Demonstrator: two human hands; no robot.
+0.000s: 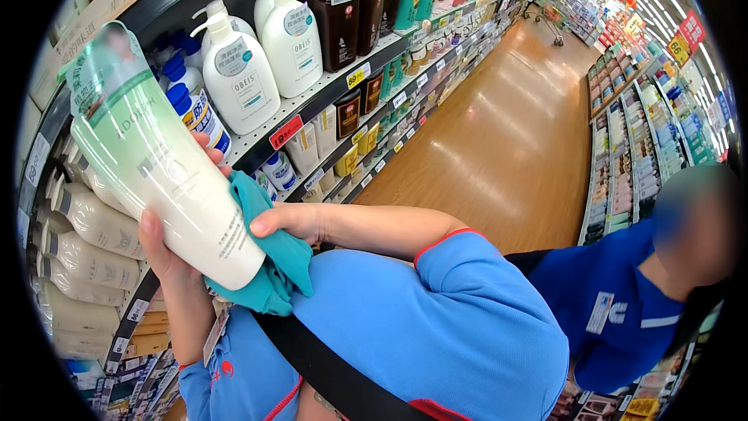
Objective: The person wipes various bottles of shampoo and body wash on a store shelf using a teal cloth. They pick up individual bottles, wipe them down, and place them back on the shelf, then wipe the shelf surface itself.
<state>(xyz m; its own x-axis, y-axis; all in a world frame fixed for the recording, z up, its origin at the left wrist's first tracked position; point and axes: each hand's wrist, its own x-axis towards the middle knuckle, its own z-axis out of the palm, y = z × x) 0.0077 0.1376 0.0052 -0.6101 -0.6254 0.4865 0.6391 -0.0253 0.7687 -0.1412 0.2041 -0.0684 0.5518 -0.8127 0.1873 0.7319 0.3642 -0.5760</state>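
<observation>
My left hand [166, 254] grips a large plastic toiletry bottle [158, 146], pale green fading to white, with a printed collar at its top. The bottle is tilted, its base towards my chest. The left thumb lies along one side, and fingertips show at the far side. My right hand [289, 223] pinches a teal cloth [263, 280] with its thumb on top. The cloth wraps around the bottle's base and hangs below it. The right hand's other fingers are hidden behind the cloth.
A shelf [245, 143] beside me carries white pump bottles [239, 85], blue-capped bottles [201, 117] and brown bottles [336, 29]. Cream pump bottles [96, 257] stand at left. A wood-look aisle floor [467, 123] runs past stocked shelves [634, 146]. A person in dark blue [619, 269] stands close at right.
</observation>
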